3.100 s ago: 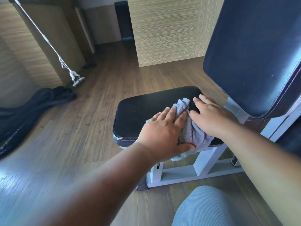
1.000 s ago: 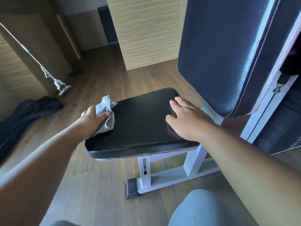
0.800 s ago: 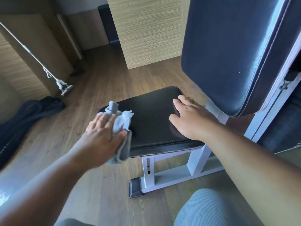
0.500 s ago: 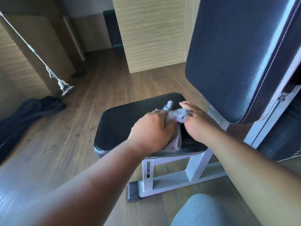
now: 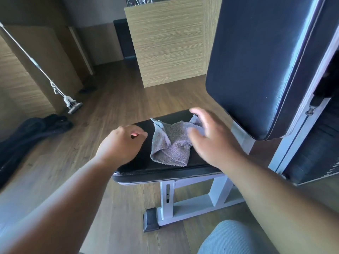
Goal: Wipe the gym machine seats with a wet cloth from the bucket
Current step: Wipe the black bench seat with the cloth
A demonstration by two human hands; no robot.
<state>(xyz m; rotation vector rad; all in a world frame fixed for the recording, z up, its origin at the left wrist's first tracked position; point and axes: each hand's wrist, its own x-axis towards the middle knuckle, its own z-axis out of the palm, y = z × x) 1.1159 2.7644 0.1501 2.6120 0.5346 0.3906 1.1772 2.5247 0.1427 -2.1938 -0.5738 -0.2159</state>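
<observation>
A grey cloth (image 5: 172, 143) lies crumpled on the black padded seat (image 5: 165, 173) of a gym machine. My left hand (image 5: 121, 143) hovers just left of the cloth with its fingers loosely curled, holding nothing. My right hand (image 5: 214, 140) is over the cloth's right edge, fingers spread and blurred by motion. One corner of the cloth stands up beside its fingers; I cannot tell whether they touch it. The tall black backrest (image 5: 256, 61) rises behind the seat at the right. No bucket is in view.
The seat stands on a white metal frame (image 5: 192, 204) on a wooden floor. A mop (image 5: 71, 105) leans at the left near a dark heap of fabric (image 5: 27, 132). A wood-grain partition (image 5: 165, 43) stands behind. My knee (image 5: 229, 239) shows at the bottom.
My left hand wiped the cloth across the seat from left to right, then let it go on the seat and drew back left. My right hand lifted off the seat.
</observation>
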